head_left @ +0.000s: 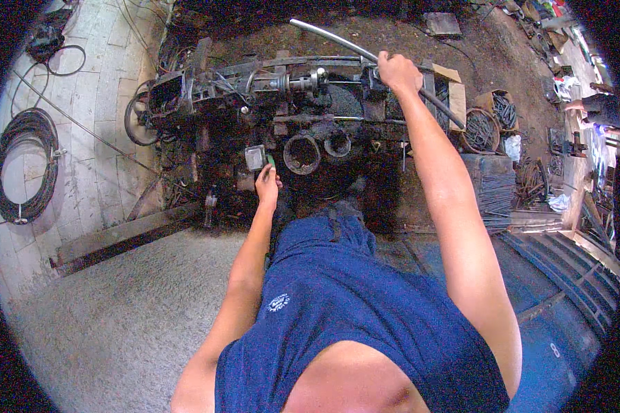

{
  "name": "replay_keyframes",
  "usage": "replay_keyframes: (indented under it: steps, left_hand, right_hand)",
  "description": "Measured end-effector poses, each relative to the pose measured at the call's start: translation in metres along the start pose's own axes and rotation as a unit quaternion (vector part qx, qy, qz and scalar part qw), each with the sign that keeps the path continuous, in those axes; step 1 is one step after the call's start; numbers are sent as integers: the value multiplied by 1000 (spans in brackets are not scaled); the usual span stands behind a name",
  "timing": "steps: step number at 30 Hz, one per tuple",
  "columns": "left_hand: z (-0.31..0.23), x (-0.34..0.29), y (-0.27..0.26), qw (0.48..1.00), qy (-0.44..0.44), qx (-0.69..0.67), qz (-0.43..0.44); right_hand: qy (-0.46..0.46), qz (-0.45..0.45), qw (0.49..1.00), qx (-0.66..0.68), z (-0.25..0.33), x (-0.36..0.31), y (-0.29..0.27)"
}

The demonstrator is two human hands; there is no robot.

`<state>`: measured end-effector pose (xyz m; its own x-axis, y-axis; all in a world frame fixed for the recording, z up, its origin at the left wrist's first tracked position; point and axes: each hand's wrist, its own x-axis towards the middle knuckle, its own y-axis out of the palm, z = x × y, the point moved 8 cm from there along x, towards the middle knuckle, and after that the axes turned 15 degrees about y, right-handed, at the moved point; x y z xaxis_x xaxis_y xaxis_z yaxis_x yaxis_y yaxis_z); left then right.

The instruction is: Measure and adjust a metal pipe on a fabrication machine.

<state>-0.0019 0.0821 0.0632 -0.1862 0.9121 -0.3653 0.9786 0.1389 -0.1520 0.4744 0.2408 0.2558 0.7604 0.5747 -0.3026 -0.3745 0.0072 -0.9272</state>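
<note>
Reaching far forward, my right hand (398, 72) is closed around a long metal bar (331, 36), bright at its left end and dark toward the right. The bar slants across the far side of a dark, greasy machine (282, 86). Lower and to the left, my left hand (269, 184) has its fingers curled at a small green piece (271, 161). That piece sits beside a pale square-faced box (255, 157) on the machine's near side; what the fingers hold, if anything, is too small to make out.
Two round metal openings, one a larger ring (302, 153), face me below the machine. Baskets of metal pieces (480, 131) and a stack of thin rods (489, 189) stand right. A coiled black cable (24, 165) lies left; a beam (127, 237) edges the floor.
</note>
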Motion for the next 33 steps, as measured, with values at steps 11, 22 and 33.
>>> replay_keyframes:
  steps: [11,22,33]
  left_hand:
    - [5,2,-1,1000,-4,-3,-5]
    - [6,1,0,1000,-8,-10,-12]
    - [8,3,-1,1000,-1,-10,-9]
  right_hand:
    - [8,9,1000,-8,-1,-3,-3]
    - [14,14,1000,-5,-4,-1,-2]
    - [12,2,1000,0,-5,-2,-6]
